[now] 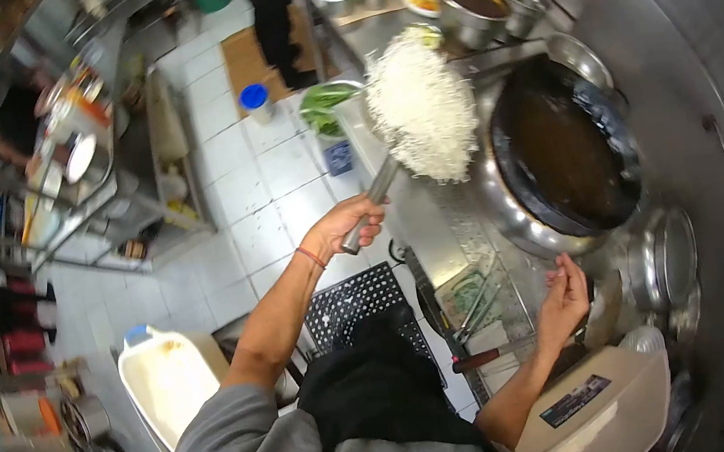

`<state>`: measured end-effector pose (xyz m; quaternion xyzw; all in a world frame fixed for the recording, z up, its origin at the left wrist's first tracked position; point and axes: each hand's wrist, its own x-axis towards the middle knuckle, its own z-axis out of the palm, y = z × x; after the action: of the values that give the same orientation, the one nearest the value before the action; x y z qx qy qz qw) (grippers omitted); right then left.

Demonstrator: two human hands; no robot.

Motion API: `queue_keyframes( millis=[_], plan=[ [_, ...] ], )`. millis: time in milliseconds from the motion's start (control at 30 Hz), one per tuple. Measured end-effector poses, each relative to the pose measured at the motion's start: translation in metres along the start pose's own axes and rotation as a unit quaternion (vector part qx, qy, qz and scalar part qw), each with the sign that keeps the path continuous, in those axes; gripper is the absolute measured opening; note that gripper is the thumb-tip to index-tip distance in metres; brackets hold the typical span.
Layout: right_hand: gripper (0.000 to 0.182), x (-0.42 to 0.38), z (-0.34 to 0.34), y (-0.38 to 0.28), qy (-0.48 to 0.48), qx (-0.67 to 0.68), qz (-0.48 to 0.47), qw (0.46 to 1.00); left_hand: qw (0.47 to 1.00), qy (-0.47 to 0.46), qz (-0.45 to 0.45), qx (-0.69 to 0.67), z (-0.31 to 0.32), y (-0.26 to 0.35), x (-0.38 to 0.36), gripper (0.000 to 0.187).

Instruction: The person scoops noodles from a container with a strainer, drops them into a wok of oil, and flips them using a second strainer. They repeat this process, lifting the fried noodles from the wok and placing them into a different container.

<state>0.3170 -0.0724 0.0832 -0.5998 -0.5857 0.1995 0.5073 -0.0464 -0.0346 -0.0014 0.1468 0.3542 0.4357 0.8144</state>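
Observation:
My left hand (pixel 350 226) is wrapped round a metal handle (pixel 381 179). At the handle's far end is a big heap of white noodles or rice sticks (pixel 422 106), which hides whatever bears it. To the right of the heap sits a black wok (pixel 521 153) with dark liquid (pixel 563 151) in it, on a round metal stand. My right hand (pixel 564 293) is just below the wok's near rim, its fingertips pressed together near the metal; whether anything is between them is too small to tell.
A cream container (pixel 633 410) is at the lower right, a white tub (pixel 169 380) at the lower left. Tongs (pixel 478 302) and a red-handled tool (pixel 478 360) lie before the wok. Pots (pixel 476 4) and bowls stand at the back, near a co-worker (pixel 271 13).

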Motion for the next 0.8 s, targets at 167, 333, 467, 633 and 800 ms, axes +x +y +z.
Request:
queue_keyframes(
  millis=[167,333,467,633,800],
  plan=[
    [0.026,-0.002,0.021,-0.001,-0.077,-0.010,-0.036,0.996,0.996,0.023,0.065,-0.060,0.006,-0.039,-0.091,0.030],
    [0.028,-0.019,0.047,-0.008,-0.169,0.040,-0.069,0.982,0.982,0.093,0.146,-0.080,0.026,-0.099,-0.226,0.036],
    [0.027,-0.047,0.073,-0.012,-0.232,0.072,-0.084,0.966,0.952,0.213,0.210,-0.070,0.040,-0.159,-0.360,0.054],
    [0.026,-0.083,0.092,-0.021,-0.287,0.097,-0.077,0.950,0.845,0.498,0.189,-0.039,0.080,-0.217,-0.507,0.066],
    [0.026,-0.100,0.102,-0.016,-0.306,0.100,-0.088,0.943,0.801,0.574,0.163,-0.039,0.090,-0.269,-0.566,0.061]
  ],
)
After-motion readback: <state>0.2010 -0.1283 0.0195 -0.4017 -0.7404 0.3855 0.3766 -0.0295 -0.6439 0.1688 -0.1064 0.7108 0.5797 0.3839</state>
